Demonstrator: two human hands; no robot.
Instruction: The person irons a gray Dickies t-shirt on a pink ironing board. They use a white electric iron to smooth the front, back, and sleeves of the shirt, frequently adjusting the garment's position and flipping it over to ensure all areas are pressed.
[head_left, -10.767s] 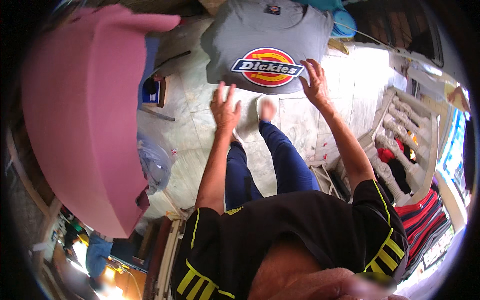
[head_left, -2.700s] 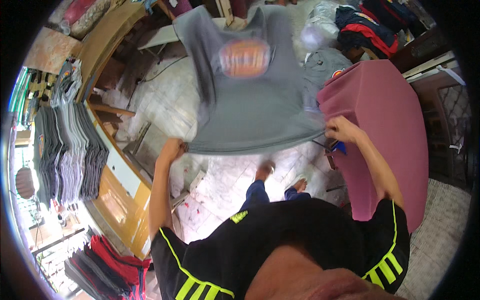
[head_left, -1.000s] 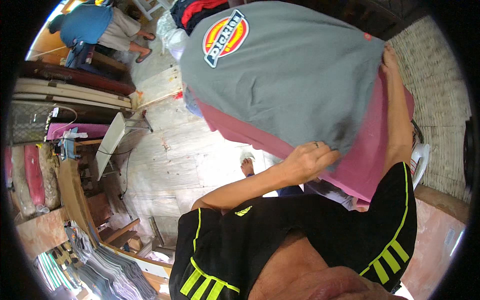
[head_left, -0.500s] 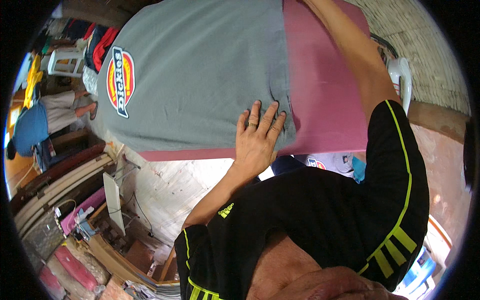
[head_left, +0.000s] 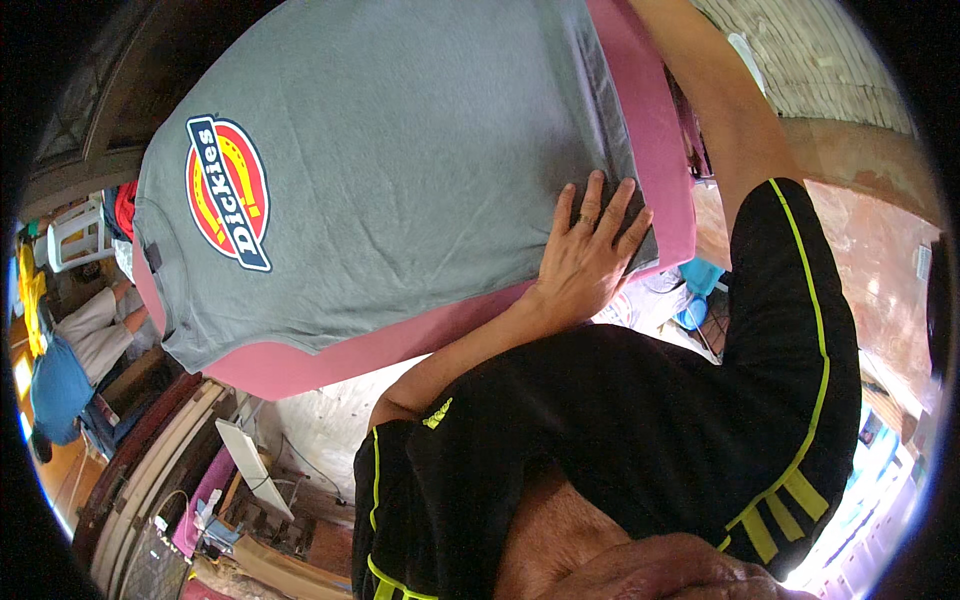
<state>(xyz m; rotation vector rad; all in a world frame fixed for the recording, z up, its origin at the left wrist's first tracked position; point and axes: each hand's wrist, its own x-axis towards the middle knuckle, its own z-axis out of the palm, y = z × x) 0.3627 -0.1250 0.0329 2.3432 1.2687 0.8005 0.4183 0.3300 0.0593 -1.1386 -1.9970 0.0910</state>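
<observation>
A grey T-shirt (head_left: 400, 170) lies spread over a pink cloth-covered table (head_left: 300, 368). A large red, yellow and dark blue printed emblem (head_left: 228, 195) is on the shirt, towards its neck end at the left. The shirt's hem lies along the right side, with a strip of pink cloth beyond it. My left hand (head_left: 592, 240) rests flat on the near corner of that hem, fingers spread and a ring on one of them. My right arm reaches up past the table's right end. Its hand is outside the picture.
A person in a blue top (head_left: 62, 390) is off to the left, near a white plastic stool (head_left: 75, 237). Rolled materials (head_left: 150, 470) and a white board (head_left: 255, 468) stand at lower left. Blue containers (head_left: 700, 280) sit beyond the table's right end.
The view has turned, bringing the shirt's neck end into sight at the left. My left hand shows farther right, still flat by the hem. My right hand is out of sight in both frames.
</observation>
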